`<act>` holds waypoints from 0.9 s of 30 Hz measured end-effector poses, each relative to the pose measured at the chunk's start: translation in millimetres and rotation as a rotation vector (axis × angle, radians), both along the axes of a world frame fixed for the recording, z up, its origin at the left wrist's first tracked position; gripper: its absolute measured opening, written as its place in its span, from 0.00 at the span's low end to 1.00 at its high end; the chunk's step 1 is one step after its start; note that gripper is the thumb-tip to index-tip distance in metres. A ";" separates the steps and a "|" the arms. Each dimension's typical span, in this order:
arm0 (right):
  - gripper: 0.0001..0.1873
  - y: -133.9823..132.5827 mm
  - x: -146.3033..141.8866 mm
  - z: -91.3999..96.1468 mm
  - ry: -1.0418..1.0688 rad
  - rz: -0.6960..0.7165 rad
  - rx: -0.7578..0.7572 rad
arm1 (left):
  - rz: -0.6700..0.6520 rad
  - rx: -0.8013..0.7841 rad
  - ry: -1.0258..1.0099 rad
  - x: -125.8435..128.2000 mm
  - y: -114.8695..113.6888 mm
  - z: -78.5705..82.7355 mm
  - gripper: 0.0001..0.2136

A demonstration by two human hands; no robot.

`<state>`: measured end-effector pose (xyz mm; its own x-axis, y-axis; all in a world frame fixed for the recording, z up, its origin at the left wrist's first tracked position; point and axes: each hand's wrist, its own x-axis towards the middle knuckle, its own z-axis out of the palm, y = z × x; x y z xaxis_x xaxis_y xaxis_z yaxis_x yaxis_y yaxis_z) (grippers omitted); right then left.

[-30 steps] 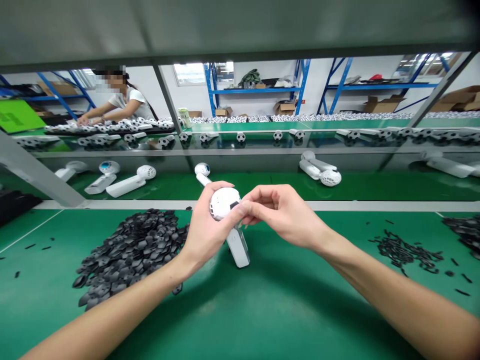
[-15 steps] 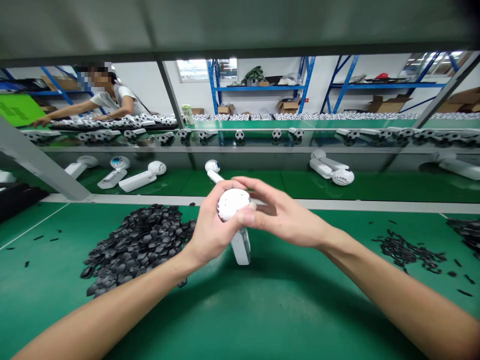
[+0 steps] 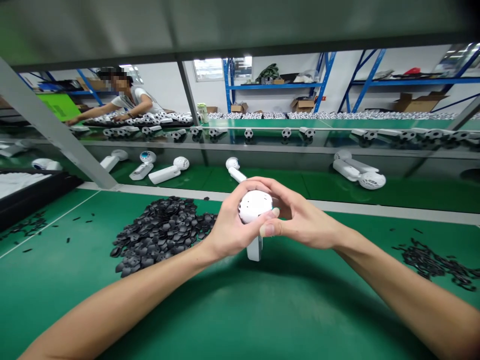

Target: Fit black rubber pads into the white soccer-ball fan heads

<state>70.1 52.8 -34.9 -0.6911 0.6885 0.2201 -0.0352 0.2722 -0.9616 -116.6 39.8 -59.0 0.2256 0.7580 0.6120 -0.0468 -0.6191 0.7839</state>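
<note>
- The right hand had curled closer around the white handheld fan.
- Its fingers and the left hand gripped the fan.
- Black pieces, probably plastic, lay heaped on the green bench.

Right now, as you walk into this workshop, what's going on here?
A person clasps the round head of a white handheld fan between the left hand and the right hand, its handle pointing down. A heap of small black pieces lies on the green bench mat to the left. Across the line, a co-worker reaches over rows of black-and-white ball-patterned parts.
</note>
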 end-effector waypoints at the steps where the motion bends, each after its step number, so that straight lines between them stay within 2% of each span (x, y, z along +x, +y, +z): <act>1: 0.45 0.8 0.2 -0.6 0.006 -0.002 -0.005 | -0.003 -0.010 -0.003 0.1 0.8 -0.4 0.13; 9: 0.49 9.9 1.7 -5.6 0.020 -0.004 -0.053 | 0.001 -0.113 0.030 1.0 7.0 6.0 0.17; 16: 0.48 9.6 0.9 -1.6 -0.025 0.000 -0.024 | 0.062 -0.179 0.080 0.4 3.0 8.4 0.21; 20: 0.46 8.2 -0.8 -3.5 -0.015 0.001 -0.022 | 0.062 -0.186 0.066 -1.5 5.8 9.7 0.20; 22: 0.41 8.9 -2.0 -7.4 0.008 -0.054 -0.009 | 0.116 -0.178 0.039 -5.1 10.3 11.9 0.18; 24: 0.35 11.0 -3.2 -13.0 0.020 -0.178 0.015 | 0.176 -0.190 -0.027 -9.8 15.7 15.2 0.17; 27: 0.27 13.6 -5.2 -22.0 -0.050 -0.369 0.080 | 0.177 -0.252 -0.151 -16.4 22.3 21.4 0.17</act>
<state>64.8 66.4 -56.9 -0.4112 0.8751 0.2551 0.1260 0.3318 -0.9349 -133.0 62.2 -37.6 -0.0022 0.9089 0.4171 -0.0833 -0.4158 0.9056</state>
